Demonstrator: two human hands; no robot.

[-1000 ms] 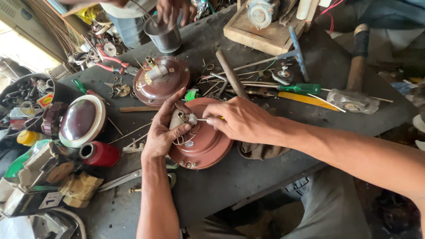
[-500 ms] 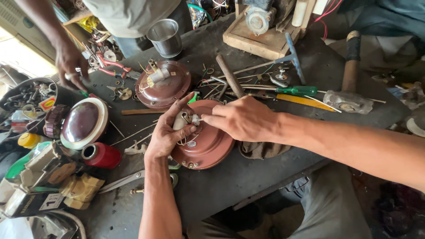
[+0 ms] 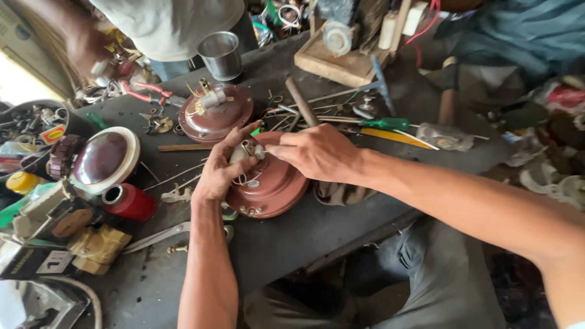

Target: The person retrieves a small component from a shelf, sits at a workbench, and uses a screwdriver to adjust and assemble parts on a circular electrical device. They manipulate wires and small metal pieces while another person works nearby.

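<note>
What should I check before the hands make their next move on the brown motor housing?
1. Left hand steadies the housing: ok.
2. Right hand pinches at the centre hub: ok.
3. Hub wires free of the fingers: cannot tell.
4. Housing fully on the bench: ok.
5. Second housing apart from the hands: ok.
6. Green screwdriver close to the right hand: ok.
</note>
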